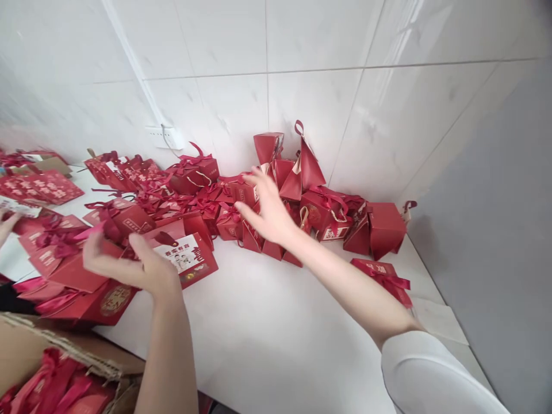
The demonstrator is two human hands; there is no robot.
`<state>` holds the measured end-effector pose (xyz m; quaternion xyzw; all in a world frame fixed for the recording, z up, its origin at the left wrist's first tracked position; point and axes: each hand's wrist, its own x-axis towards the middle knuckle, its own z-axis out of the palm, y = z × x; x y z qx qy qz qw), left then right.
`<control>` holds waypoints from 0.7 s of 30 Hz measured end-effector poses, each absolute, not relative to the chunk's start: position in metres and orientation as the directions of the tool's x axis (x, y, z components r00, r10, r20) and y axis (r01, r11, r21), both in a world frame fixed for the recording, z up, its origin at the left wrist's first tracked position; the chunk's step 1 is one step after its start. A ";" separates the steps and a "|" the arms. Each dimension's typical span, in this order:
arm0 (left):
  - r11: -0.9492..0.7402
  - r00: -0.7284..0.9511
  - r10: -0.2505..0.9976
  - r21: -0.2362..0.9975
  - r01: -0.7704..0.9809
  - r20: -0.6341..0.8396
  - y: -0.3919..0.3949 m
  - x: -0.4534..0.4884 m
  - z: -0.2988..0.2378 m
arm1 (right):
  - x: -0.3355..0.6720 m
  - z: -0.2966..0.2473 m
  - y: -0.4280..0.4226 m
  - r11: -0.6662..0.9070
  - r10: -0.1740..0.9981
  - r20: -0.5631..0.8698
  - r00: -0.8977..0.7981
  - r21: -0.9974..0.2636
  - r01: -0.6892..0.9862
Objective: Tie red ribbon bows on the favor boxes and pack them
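Red boxes [230, 228], many ribboned, massed on white tabletop [259, 322]; presumably light, stiff card, creasable; best taken by the sides. Left grip [144, 267], right grip [271, 210]: both splayed, nothing visibly held.

Gift boxes [230, 230] piled on desk [259, 328] along wall [310, 98]; socket strip [166, 137] mounted behind, left of centre. Carton [64, 340] placed front-left, packages [90, 403] stacked inside.

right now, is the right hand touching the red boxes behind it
Cannot tell: in the head view, the right hand overlaps the red boxes, hiding any contact or gap behind it.
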<state>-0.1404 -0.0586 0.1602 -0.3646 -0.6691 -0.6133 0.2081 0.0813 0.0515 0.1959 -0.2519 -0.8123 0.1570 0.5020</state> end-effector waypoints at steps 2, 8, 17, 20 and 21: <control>0.031 -0.642 0.037 0.641 0.767 0.766 -0.069 -0.153 0.118 | 0.048 0.180 0.041 0.802 0.566 0.688 -0.455 -0.587 0.109; -0.048 -0.758 0.214 0.782 0.622 0.616 -0.062 -0.179 0.042 | -0.047 0.116 0.063 0.256 0.805 0.246 -0.540 -0.965 -0.057; -0.119 -0.848 0.178 0.866 0.485 0.499 -0.053 -0.178 0.034 | -0.061 0.070 0.074 0.294 0.642 0.296 -0.707 -0.947 -0.129; -0.109 -0.888 0.143 0.899 0.424 0.436 -0.057 -0.172 0.034 | -0.039 0.064 0.071 0.354 0.598 0.352 -0.720 -0.922 -0.157; -0.103 -0.894 0.134 0.903 0.417 0.428 -0.058 -0.172 0.035 | -0.031 0.062 0.069 0.368 0.584 0.368 -0.723 -0.915 -0.168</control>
